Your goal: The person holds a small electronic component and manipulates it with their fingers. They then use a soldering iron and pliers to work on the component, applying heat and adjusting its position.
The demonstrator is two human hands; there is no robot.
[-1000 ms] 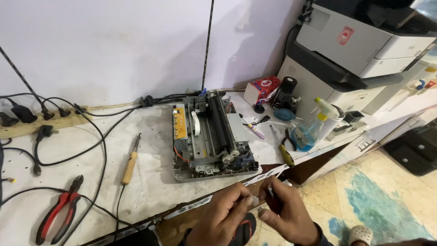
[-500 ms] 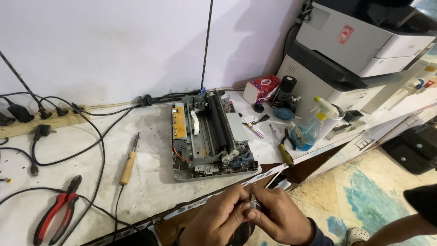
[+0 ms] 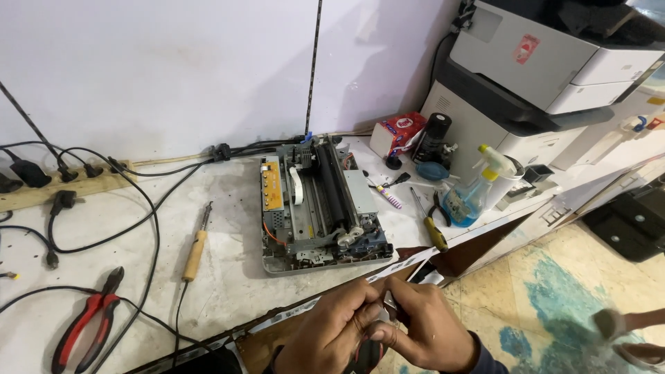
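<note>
The left hand [image 3: 332, 332] and the right hand [image 3: 426, 332] meet below the front edge of the table [image 3: 228, 277]. Their fingers [image 3: 364, 308] are curled together around one small part [image 3: 388, 305], pinched between both hands; what it is cannot be told, since the fingers cover most of it.

Just beyond the fingers, on the table, lies one opened printer mechanism [image 3: 318, 208] with its cover off, showing one black roller and one yellow circuit board. Farther from the fingers to the left lie one soldering iron [image 3: 196, 244] with a wooden handle and one pair of red-handled pliers [image 3: 86, 324]. Beyond those, against the wall, one power strip [image 3: 62, 185] carries several black plugs and cables; their count is not clear.

To the right of the fingers lies one yellow-handled screwdriver [image 3: 428, 223]. Past it stand one spray bottle [image 3: 478, 187] holding blue liquid, one black cylindrical bottle [image 3: 433, 137] whose contents are hidden, and one red and white box [image 3: 396, 133], shut. Behind these stands one large grey and white printer [image 3: 547, 69]. At the far right edge of the view, above the floor, part of another person [image 3: 627, 332] shows, blurred.
</note>
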